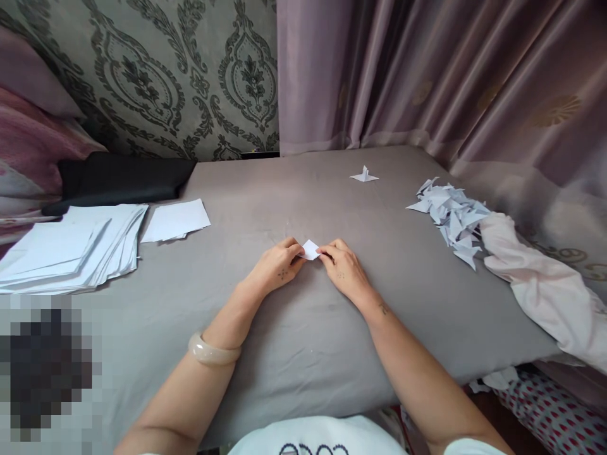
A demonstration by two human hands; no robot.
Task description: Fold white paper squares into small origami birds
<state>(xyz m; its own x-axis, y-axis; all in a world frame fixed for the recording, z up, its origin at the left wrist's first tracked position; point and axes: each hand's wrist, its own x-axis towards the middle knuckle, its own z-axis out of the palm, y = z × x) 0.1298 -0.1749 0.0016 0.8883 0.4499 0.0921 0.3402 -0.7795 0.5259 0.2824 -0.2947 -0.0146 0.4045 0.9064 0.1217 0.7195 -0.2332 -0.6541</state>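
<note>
Between my two hands is a small folded white paper (310, 249), diamond-shaped from above, just over the grey cloth surface. My left hand (279, 262) pinches its left corner between thumb and fingers. At the opposite corner my right hand (344, 265) pinches the paper in the same manner. Fingers hide both side corners, so the folds there cannot be made out. Beyond the hands a single folded paper crane (364, 175) stands on the cloth with its wings spread.
To the right lies a heap of folded paper cranes (453, 212) against a pale crumpled cloth (526, 272). Large white sheets (95, 246) are stacked at left, beside a smaller paper pile (177, 220) and a black folded item (126, 177). Purple curtains (322, 76) hang behind.
</note>
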